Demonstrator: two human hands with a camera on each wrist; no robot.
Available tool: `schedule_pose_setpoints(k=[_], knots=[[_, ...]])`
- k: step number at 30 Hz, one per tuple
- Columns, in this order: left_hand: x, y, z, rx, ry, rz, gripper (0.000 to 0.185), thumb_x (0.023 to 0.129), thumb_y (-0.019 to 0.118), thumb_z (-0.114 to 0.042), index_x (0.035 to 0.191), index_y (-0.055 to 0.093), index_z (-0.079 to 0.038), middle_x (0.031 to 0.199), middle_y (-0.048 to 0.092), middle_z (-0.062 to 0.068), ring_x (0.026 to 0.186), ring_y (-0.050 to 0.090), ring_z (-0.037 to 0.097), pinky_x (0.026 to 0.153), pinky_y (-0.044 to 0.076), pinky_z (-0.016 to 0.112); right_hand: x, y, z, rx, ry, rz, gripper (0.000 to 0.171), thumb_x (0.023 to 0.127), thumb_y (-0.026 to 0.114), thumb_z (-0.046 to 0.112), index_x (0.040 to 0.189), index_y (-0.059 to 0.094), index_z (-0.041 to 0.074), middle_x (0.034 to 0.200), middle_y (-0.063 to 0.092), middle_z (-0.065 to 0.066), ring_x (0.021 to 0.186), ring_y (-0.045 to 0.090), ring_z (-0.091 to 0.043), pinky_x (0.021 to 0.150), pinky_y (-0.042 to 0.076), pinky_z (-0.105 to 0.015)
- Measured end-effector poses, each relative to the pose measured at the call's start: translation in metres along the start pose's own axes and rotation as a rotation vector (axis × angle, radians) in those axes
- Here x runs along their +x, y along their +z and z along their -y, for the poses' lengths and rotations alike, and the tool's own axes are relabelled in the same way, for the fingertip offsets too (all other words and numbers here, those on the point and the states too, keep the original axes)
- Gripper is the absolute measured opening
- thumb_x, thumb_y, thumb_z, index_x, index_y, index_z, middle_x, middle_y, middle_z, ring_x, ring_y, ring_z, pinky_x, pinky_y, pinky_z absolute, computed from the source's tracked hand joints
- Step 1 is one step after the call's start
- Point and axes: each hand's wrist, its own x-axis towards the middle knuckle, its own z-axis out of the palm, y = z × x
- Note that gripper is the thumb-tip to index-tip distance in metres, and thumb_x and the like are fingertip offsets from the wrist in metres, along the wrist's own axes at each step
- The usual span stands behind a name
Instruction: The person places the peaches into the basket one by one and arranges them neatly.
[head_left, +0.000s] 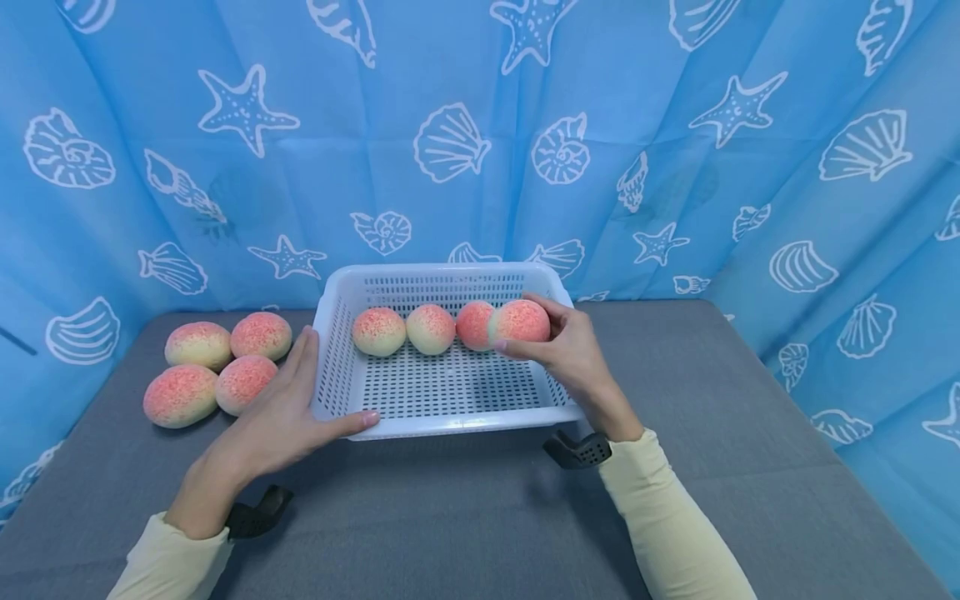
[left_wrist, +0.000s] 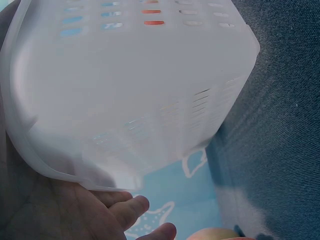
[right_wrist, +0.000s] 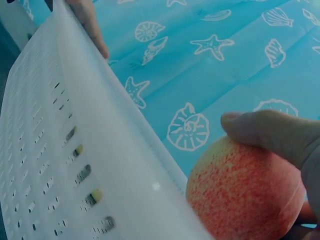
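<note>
A white plastic basket [head_left: 465, 423] with slotted walls stands in the middle of the table. My left hand [head_left: 270, 429] rests at its front left corner, fingers straight along the left side and thumb on the front rim. In the left wrist view the fingertips [left_wrist: 135, 206] show beside the basket wall. My right hand [head_left: 573, 354] holds a pink peach [head_left: 525, 321] between thumb and fingers over the basket's right part. That peach overlaps another peach [head_left: 472, 325] inside. Farther left in the basket sit a second peach [head_left: 431, 330] and a third peach [head_left: 378, 332], in a row.
Left of the basket, several peaches [head_left: 180, 396] lie grouped on the grey cloth-covered table [head_left: 435, 517], close to my left fingers. A blue curtain [head_left: 322, 167] with white shells and starfish hangs behind the table and along its sides.
</note>
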Motion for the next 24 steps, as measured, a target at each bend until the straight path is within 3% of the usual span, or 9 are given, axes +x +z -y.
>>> schedule_pose_setpoints(k=[6,18,24], knots=[[0.002,0.003,0.000,-0.008,-0.006,0.002,0.136,0.078,0.071,-0.075,0.157,-0.025,-0.019,0.167,-0.019,0.010,0.146,0.022,0.049,0.107,0.027,0.071,0.002,-0.007,-0.002,-0.064,0.124,-0.003,0.068,0.082,0.087,0.018,0.142,0.056,0.009,0.127,0.062,-0.010,0.109,0.061,-0.027,0.091,0.053,-0.039],[0.001,0.003,0.003,0.004,-0.003,-0.003,0.135,0.079,0.070,-0.074,0.157,-0.026,-0.018,0.166,-0.022,0.009,0.147,0.018,0.050,0.105,0.027,0.073,0.019,0.001,-0.008,-0.226,0.270,0.099,0.063,0.081,0.087,0.011,0.136,0.056,0.004,0.122,0.061,-0.015,0.099,0.063,-0.029,0.080,0.055,-0.038],[0.000,0.004,0.002,0.008,-0.011,-0.002,0.135,0.080,0.071,-0.073,0.157,-0.026,-0.017,0.166,-0.023,0.011,0.146,0.017,0.052,0.105,0.026,0.074,0.020,0.005,-0.010,-0.280,0.328,0.111,0.059,0.084,0.083,0.009,0.135,0.055,0.000,0.122,0.061,-0.016,0.100,0.063,-0.029,0.083,0.055,-0.038]])
